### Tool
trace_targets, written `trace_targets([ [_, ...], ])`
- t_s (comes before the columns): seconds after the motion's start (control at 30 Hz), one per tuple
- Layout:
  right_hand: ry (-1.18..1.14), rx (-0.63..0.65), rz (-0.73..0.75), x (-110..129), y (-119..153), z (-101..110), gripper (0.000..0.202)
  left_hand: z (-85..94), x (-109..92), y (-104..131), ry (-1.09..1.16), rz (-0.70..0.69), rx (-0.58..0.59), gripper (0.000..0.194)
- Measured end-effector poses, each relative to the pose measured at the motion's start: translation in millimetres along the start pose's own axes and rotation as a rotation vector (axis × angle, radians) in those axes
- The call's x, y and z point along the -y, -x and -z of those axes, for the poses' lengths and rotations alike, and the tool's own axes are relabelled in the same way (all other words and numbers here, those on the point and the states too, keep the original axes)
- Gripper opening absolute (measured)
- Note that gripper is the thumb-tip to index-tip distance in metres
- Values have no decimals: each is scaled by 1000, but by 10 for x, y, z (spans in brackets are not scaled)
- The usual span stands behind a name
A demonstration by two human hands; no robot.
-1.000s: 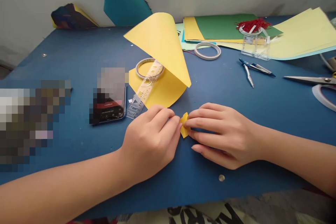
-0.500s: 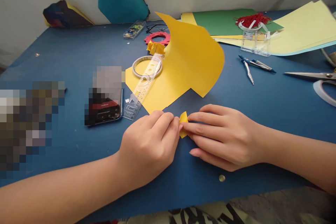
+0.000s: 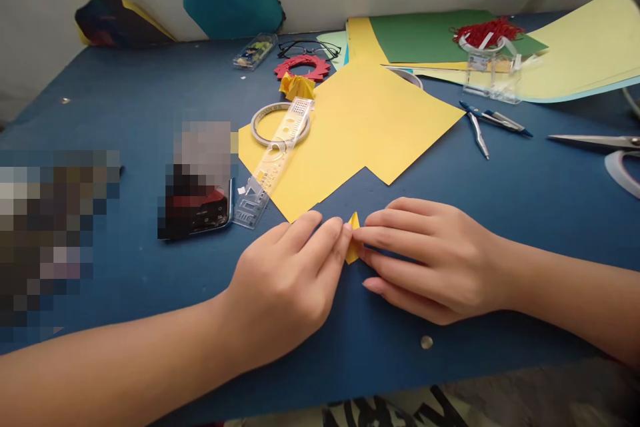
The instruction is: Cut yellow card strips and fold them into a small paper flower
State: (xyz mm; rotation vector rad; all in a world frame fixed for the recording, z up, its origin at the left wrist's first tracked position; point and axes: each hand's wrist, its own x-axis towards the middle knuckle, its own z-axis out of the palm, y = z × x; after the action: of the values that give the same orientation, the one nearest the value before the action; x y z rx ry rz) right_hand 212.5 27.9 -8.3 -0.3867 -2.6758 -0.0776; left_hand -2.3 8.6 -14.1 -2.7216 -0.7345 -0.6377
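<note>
Between my two hands is a small piece of yellow folded paper (image 3: pixel 353 255), partly hidden by fingertips. My left hand (image 3: pixel 290 277) is closed, thumb and forefinger pinching the paper's left side. From the other side my right hand (image 3: pixel 435 260) grips its right edge with thumb and index fingertips, while the other fingers stretch out loosely over the table. Just beyond the hands lies a large yellow paper sheet (image 3: pixel 350 127) with a notch cut in its near edge. A clear plastic ruler (image 3: pixel 273 170) and a roll of tape (image 3: pixel 256 130) rest on its left part.
On the blue table (image 3: pixel 125 100) are a phone (image 3: pixel 213 210) to the left, a red paper ring (image 3: pixel 281 69), folded yellow paper pieces (image 3: pixel 296 87) and glasses (image 3: pixel 320 49) behind. A compass (image 3: pixel 495 121), scissors (image 3: pixel 595 140) and coloured sheets (image 3: pixel 425 38) lie to the right.
The large yellow sheet, curled up half a second ago, now lies flat, with glasses and a second ring showing behind it. The small paper between my fingers looks narrower and more creased.
</note>
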Motion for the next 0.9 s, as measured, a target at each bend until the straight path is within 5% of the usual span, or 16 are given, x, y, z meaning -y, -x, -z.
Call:
trace_targets([
  [0.9, -168, 4, -81, -85, -2, -30, 21, 53, 39, -25, 101, 12, 51, 23],
])
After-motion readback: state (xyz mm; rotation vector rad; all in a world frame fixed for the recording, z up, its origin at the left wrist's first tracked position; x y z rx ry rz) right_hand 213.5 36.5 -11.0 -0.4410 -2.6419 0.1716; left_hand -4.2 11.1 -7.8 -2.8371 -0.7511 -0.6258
